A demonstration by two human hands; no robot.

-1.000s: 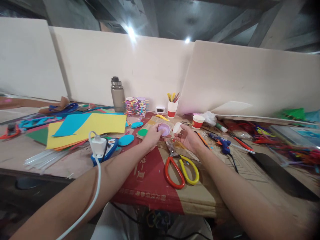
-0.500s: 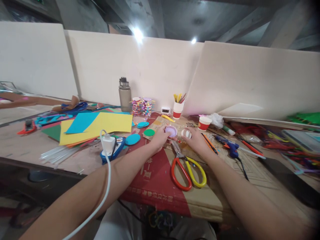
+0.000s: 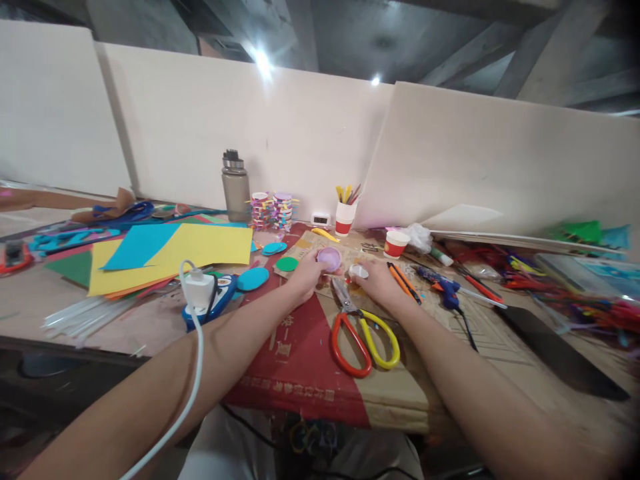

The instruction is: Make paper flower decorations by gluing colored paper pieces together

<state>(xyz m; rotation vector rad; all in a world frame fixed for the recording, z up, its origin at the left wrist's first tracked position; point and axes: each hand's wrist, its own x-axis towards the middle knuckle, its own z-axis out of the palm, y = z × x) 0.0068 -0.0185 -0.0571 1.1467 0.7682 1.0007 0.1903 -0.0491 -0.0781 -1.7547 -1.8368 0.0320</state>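
My left hand [image 3: 305, 275] is closed on a round purple piece [image 3: 329, 259] with a pale raised rim, like a shallow cup seen from above. My right hand [image 3: 379, 280] grips a small white round piece [image 3: 359, 271] at its side; its kind is unclear. The two pieces are held apart over the cardboard [image 3: 320, 347]. Just below them lie large scissors [image 3: 347, 303] with one red and one yellow handle. A green paper disc [image 3: 287, 265] rests left of my left hand. Orange-and-black pens [image 3: 404, 283] lie beside my right wrist.
Blue discs [image 3: 253, 280], coloured paper sheets [image 3: 210, 253] and a power strip [image 3: 220, 300] with a white plug lie left. Decorated stacks [image 3: 283, 212], a bottle [image 3: 235, 190] and paper cups [image 3: 396, 245] stand behind. A glue gun [image 3: 445, 285] lies right.
The view has shifted, so the table things sit further left in the picture. Both hands keep their round pieces; the white one now looks more tilted.
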